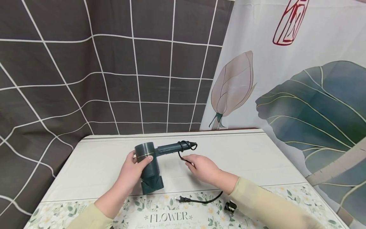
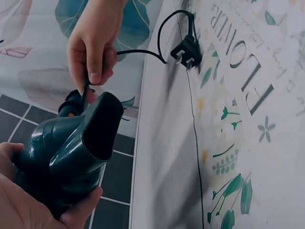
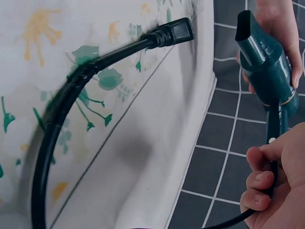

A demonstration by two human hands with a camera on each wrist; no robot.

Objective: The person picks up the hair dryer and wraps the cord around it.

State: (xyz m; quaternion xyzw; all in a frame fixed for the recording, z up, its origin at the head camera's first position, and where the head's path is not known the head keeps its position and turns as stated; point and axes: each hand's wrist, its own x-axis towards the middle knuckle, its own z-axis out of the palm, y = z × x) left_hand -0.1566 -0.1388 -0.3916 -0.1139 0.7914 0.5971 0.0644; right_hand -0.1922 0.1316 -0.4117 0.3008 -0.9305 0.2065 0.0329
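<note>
A dark green hair dryer is held off the table by my left hand, its fingers and thumb wrapped round the barrel. Its flat nozzle points down toward me, while the handle extends to the right. The black cord is looped round the handle's end. My right hand pinches that cord just below the handle, also visible in the right wrist view, where the cord runs through the curled fingers. The cord's two-pin plug lies on the floral part of the cloth.
A white tablecloth with a floral band and the word FLOWER covers the table. A small black object sits beside the right sleeve. Behind hang a dark grid-patterned curtain and a white cloth printed with a lotus.
</note>
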